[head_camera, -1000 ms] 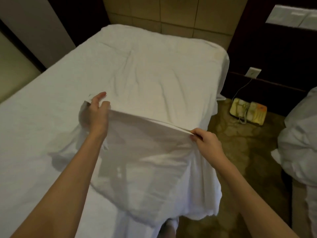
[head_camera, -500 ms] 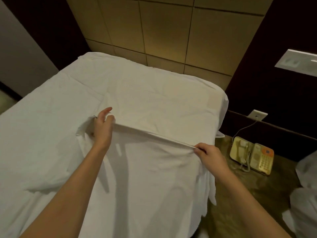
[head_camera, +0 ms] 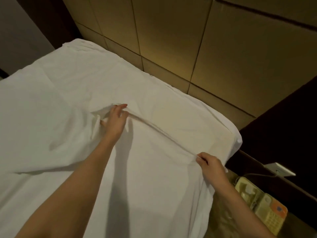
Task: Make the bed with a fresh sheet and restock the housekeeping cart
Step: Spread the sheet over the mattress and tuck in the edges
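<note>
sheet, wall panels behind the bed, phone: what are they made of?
Sheet: thin woven fabric, probably cotton, matte; it creases and folds between both hands. Wall panels: smooth tan panels, perhaps leatherette or laminate; soft sheen, dark seams. Phone: moulded plastic, slightly glossy.

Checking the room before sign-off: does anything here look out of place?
Yes: a corded telephone sits on the floor beside the bed, an odd spot for it. The sheet is only mid-spread.

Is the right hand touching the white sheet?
Touching. In the head view, the right hand pinches the sheet's raised edge between thumb and fingers, pulling it taut toward the left hand.
</note>
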A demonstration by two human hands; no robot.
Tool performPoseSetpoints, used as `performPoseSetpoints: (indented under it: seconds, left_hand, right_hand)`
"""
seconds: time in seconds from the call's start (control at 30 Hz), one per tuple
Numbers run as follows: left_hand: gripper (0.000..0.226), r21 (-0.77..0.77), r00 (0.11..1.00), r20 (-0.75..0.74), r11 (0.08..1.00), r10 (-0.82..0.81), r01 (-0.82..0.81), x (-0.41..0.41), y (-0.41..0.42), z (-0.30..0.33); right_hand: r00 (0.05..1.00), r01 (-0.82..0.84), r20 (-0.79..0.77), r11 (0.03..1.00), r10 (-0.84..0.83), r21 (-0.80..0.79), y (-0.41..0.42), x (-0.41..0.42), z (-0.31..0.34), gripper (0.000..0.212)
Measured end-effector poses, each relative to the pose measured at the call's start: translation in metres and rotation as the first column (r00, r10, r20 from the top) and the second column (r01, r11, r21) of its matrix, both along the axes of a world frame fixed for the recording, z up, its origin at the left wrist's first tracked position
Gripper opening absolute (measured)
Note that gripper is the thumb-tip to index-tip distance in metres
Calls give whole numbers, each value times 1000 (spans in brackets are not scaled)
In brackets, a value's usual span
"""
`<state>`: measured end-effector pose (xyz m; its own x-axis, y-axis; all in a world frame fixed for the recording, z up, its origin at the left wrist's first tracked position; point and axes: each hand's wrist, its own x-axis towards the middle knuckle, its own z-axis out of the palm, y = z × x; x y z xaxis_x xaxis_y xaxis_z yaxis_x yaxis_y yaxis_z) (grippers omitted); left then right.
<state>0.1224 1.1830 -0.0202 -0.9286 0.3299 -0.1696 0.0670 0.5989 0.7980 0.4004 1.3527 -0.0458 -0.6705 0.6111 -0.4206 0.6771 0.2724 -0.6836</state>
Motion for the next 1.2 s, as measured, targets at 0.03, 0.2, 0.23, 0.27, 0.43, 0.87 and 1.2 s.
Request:
performPoseSetpoints:
  seconds: [0.03, 0.2, 0.23, 0.27, 0.43, 0.87, 1.2]
  left_hand:
    - [38, 5, 999, 20, 1000, -28, 28, -5, 3, -14]
    - [36, 107, 992, 107, 992, 62, -73, 6, -28, -44]
    - [32, 142, 987, 96, 979, 130, -143, 11, -37, -42]
    - [30, 159, 981, 60, 968, 186, -193, 16, -47, -37]
    - [37, 66, 954, -176, 970, 244, -236, 11, -104, -28]
    - [36, -5, 916, -9, 916, 400, -400, -5, -160, -74]
    - [40, 213, 779, 111, 751, 617, -625, -150, -151, -36]
  right_hand:
    - [998, -40, 38, 999, 41, -10, 8, -8, -14, 21]
    - [959, -230, 184, 972, 217, 50, 7, -39, -52, 26]
    - [959, -247, 165, 964, 229, 99, 1, -46, -54, 31]
    - [958, -265, 151, 953, 243, 145, -6, -55, -55, 36]
    - [925, -372, 29, 891, 378, 259, -45, -127, -53, 48]
    - [681, -707, -204, 704, 703, 69, -112, -282, -45, 11]
    - [795, -564, -337, 818, 504, -110, -98, -424, -22, 49]
